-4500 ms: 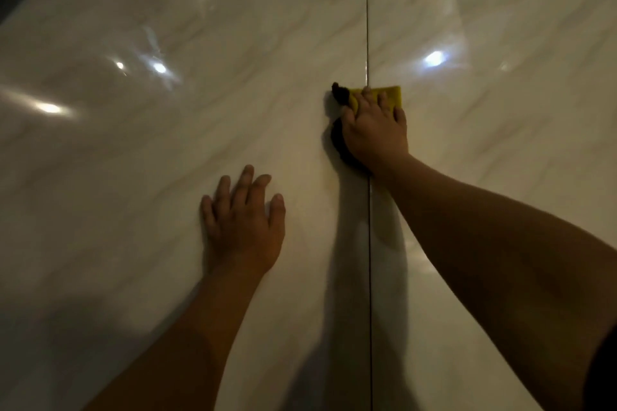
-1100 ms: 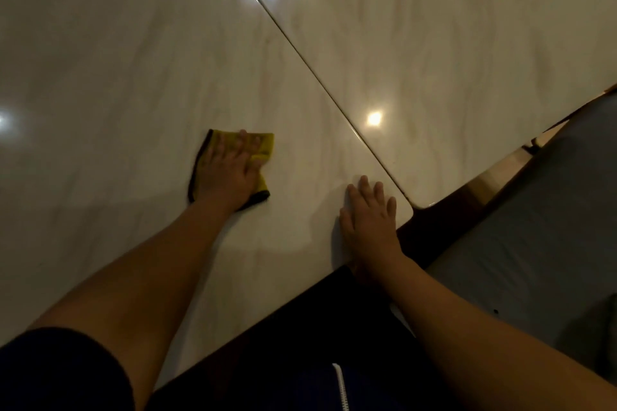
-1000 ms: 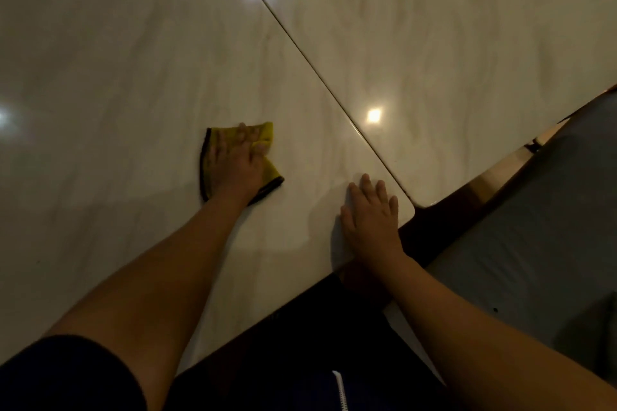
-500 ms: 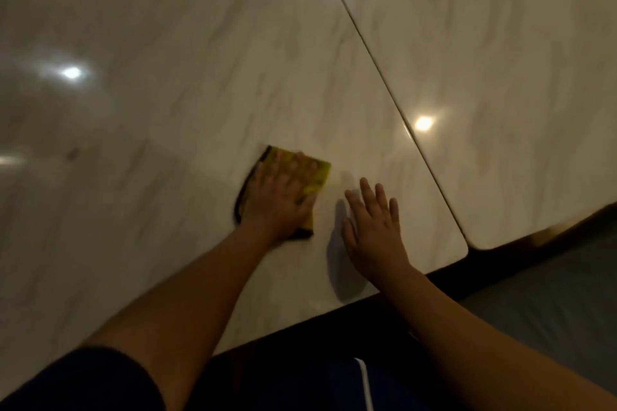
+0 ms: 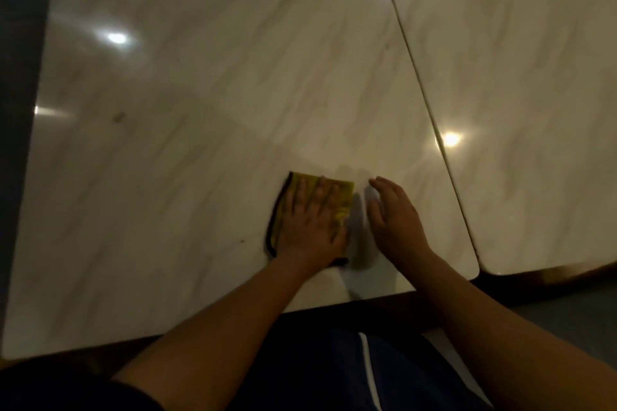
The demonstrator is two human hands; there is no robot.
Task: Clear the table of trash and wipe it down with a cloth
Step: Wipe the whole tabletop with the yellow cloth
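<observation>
Left hand point(image 5: 310, 227): I see it flat, not gripping, pressing yellow cloth point(image 5: 344, 193) onto table point(image 5: 200, 110), lower centre.
Right hand point(image 5: 395, 220): released, just beside.

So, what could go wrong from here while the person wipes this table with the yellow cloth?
1. The left hand presses the yellow cloth close to the near edge of the table; a stroke toward the body may sweep dirt onto the person's clothes.
2. A dark smudge lies far left of the cloth and could be missed.
3. The seam between the two slabs, right of the right hand, may trap moisture or crumbs.
</observation>
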